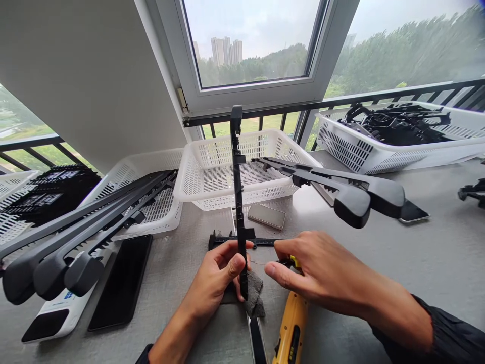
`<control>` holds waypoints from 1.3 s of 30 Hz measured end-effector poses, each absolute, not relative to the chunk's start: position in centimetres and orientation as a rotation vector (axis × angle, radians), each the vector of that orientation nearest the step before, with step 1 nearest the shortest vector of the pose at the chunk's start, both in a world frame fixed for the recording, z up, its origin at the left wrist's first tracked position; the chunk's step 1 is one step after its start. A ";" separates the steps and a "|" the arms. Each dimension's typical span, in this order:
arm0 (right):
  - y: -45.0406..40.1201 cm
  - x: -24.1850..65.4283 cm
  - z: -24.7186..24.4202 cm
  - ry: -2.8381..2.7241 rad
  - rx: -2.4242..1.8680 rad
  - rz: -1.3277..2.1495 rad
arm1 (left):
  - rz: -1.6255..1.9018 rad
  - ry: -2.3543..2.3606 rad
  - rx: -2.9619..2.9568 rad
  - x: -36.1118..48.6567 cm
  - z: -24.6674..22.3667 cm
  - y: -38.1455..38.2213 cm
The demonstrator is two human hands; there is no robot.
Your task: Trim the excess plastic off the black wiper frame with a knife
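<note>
Your left hand (212, 278) is grasping a long black strip (239, 202) between thumb and fingers, holding it upright near the middle of the table (341, 333), while your right hand (322, 270) is curling around a small yellow-handled tool (296, 262). Blue print is showing on the white device (56, 316) at near left, too small to read; marks on the yellow tool (293, 323) and caliper (267, 242) are also staying illegible. Your right hand is hiding most of the small tool, and the strip is covering part of the caliper; the yellow tool is running out of view at the near edge. A grey cloth (254, 290) is lying beside the strip's lower end. The grey tabletop is reflecting light, white baskets (202, 194) are lining its far side, and the window (257, 86) beyond is showing trees and towers.
</note>
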State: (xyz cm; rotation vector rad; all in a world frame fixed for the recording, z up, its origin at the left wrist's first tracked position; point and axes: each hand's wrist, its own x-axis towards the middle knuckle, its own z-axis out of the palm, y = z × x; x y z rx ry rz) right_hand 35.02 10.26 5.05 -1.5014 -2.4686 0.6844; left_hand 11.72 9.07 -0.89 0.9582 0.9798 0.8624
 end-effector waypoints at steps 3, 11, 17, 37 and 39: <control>10.3 35.1 5.2 -2.492 -1.493 0.726 | 0.868 0.989 0.943 11.7 -0.8 9.0; 10.0 34.4 4.6 -2.588 -1.535 0.575 | 0.863 0.958 0.914 11.7 -0.9 9.0; 9.7 34.3 4.8 -2.624 -1.567 0.437 | 0.857 0.969 0.926 11.8 -0.7 9.1; 9.1 33.9 4.5 -2.620 -1.633 0.254 | 0.852 1.056 0.990 12.1 -0.1 8.9; 9.1 33.9 4.7 -2.623 -1.653 0.248 | 0.849 1.062 1.007 12.2 0.0 9.0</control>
